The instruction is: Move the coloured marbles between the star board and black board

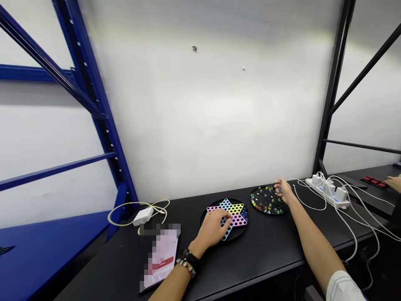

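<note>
A star-shaped Chinese checkers board [238, 220] in pink, blue and yellow lies in a round black tray [205, 212] on the black table. My left hand [213, 228] is over the board's left side, fingers bent and thumb close to the index finger. Whatever may be between those fingertips is hidden. To the right, a second round black tray [262, 201] holds many coloured glass marbles [272, 209]. At its right edge is my right hand [283, 190], turned sideways with fingers loosely bent and apart; no held marble shows. Blue marbles [245, 214] lie beside the star's right side.
A phone or tablet [163, 257] lies left of my left forearm, near a white charger [143, 216] with a looped cable. At right stands a power strip [332, 194] with trailing white cords. Another person's hand [394, 182] is at the far right, near red pieces [374, 181].
</note>
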Demonstrator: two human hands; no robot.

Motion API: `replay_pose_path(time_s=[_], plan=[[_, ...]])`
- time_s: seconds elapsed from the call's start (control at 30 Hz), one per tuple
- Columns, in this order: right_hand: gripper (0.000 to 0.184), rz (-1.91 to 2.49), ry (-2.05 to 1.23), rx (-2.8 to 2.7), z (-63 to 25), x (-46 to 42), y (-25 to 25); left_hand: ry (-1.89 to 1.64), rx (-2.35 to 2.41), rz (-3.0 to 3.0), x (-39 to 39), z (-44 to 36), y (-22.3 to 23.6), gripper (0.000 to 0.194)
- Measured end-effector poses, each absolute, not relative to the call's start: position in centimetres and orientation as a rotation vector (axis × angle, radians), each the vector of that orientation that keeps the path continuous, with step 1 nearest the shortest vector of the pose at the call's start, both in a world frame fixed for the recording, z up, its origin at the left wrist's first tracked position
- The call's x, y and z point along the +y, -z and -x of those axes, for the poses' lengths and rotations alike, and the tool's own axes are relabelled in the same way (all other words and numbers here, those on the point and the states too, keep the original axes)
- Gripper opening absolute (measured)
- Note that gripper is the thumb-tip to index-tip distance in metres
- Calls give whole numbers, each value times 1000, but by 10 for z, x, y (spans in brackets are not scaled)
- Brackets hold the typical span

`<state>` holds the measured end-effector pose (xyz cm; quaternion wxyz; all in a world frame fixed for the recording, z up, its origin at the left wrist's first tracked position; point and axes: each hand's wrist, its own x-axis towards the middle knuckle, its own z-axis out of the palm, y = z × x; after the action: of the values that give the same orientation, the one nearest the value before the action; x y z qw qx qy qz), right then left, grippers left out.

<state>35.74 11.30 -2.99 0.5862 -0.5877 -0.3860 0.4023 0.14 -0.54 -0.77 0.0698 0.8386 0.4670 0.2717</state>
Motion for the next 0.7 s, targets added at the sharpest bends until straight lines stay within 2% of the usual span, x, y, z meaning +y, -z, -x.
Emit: replay_pose_path(time_s=[0.07,0.23,0.33,0.4,0.5,0.6,0.7], plan=[[26,1490,-841,-1076,-349,112,33,-815,1412,-2517,-6,-2,7,20],[22,1952,-241,-1715,-320,108,44,-809,1413,-2515,-7,-2,6,21],[16,2035,-146,-1850,-309,108,43,-808,1411,-2515,-8,-3,5,19],[20,1947,-250,-1761,-310,108,37,-808,1416,-2514,-7,-2,5,18],[32,1604,-636,-1358,-321,107,22,-820,1409,-2514,-6,-2,6,17],[30,1249,-996,-1030,-339,98,9,-819,1400,-2518,-6,-1,7,17],[29,1261,-1069,-1154,-357,82,12,-812,1411,-2519,-6,-1,7,17]])
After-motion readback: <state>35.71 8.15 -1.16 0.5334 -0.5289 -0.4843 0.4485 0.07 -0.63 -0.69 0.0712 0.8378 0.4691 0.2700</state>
